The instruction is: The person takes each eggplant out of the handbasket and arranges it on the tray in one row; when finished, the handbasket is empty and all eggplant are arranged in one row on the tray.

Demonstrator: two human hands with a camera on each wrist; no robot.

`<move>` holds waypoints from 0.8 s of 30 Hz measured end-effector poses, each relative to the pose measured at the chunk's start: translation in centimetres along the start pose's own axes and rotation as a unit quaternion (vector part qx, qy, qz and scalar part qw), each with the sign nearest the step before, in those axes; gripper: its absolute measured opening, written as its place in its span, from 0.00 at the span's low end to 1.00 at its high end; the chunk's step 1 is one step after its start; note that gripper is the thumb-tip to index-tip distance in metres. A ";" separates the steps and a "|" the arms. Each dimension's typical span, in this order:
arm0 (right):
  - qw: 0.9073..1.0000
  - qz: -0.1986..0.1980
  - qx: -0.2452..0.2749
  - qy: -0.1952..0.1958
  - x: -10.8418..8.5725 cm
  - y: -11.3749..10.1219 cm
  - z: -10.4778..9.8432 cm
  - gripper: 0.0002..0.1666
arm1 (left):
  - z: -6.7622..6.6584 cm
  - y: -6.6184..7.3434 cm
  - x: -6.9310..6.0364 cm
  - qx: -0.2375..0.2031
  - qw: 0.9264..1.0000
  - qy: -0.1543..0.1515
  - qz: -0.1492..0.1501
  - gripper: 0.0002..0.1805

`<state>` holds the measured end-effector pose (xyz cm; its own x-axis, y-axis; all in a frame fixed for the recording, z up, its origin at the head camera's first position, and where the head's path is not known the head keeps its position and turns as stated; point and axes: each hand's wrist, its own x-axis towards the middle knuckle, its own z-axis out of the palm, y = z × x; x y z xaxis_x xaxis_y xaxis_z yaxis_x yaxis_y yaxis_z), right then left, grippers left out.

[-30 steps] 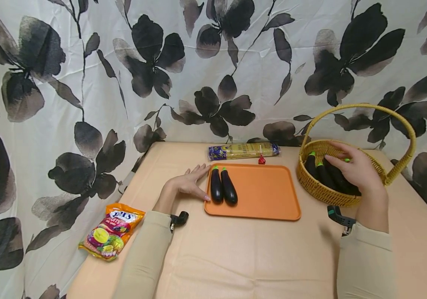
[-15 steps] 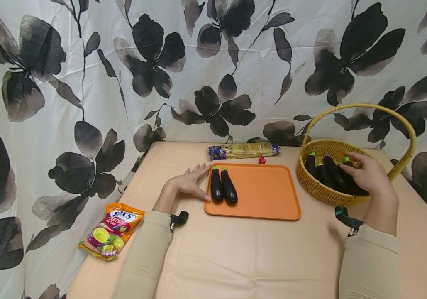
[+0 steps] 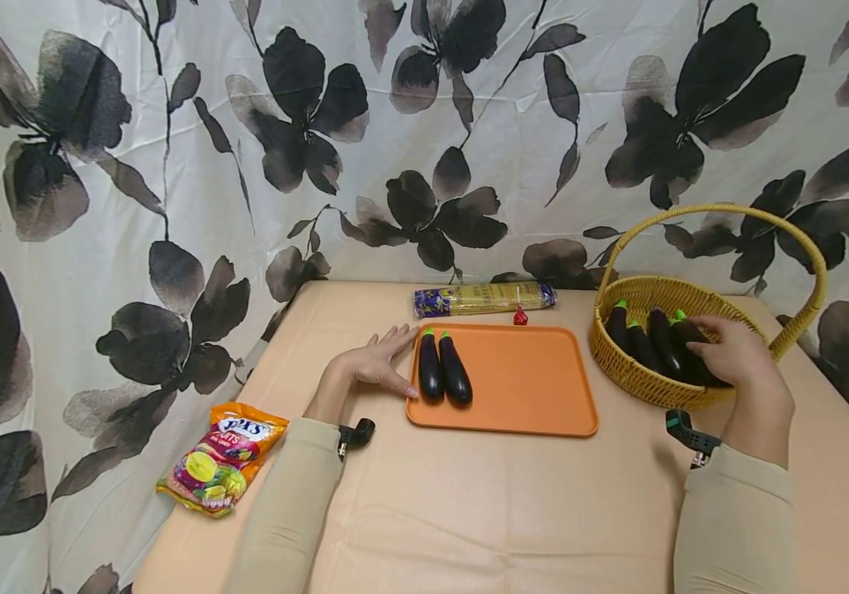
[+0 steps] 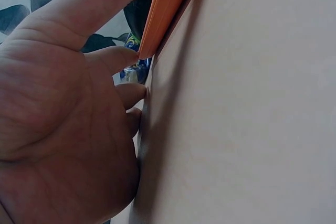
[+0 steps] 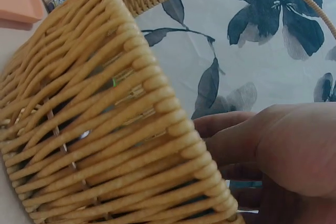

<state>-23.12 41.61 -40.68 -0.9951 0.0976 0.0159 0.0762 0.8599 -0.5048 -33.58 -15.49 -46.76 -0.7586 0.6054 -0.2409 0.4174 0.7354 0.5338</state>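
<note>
My left hand (image 3: 374,368) lies with fingers spread at the left edge of an orange tray (image 3: 521,379). Its thumb touches the near left side of the tray; in the left wrist view the fingertips meet the tray rim (image 4: 152,30). Two dark eggplants, a left one (image 3: 430,369) and a right one (image 3: 457,373), lie side by side on the tray. Inside a wicker basket (image 3: 620,375) with a tall handle, my right hand (image 3: 747,355) grips the rightmost eggplant (image 3: 687,351). In the right wrist view, the basket wall (image 5: 105,114) hides the fingertips and that eggplant.
Several more eggplants (image 3: 643,345) lie in the basket. Behind the tray are a long yellow-and-blue packet (image 3: 483,300) and a small red wrapped candy (image 3: 520,317). An orange candy bag (image 3: 224,460) lies at the table's left edge. Floral fabric (image 3: 424,124) hangs behind.
My right hand has shifted right within the basket, from over the middle eggplants to the rightmost one, whose green stem has moved slightly left. My left hand and the tray have stayed put.
</note>
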 end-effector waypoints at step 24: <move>0.999 0.003 -0.002 -0.042 -0.2 0.5 -0.4 0.31 | 0.1 -0.1 0.0 -0.017 1.000 0.004 0.003 0.74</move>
<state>-22.84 42.20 -40.63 -0.9964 0.0608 -0.0594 0.0825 0.8616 -0.5008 -33.59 -15.51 -46.92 -0.7595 0.6081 -0.2311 0.4054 0.7203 0.5629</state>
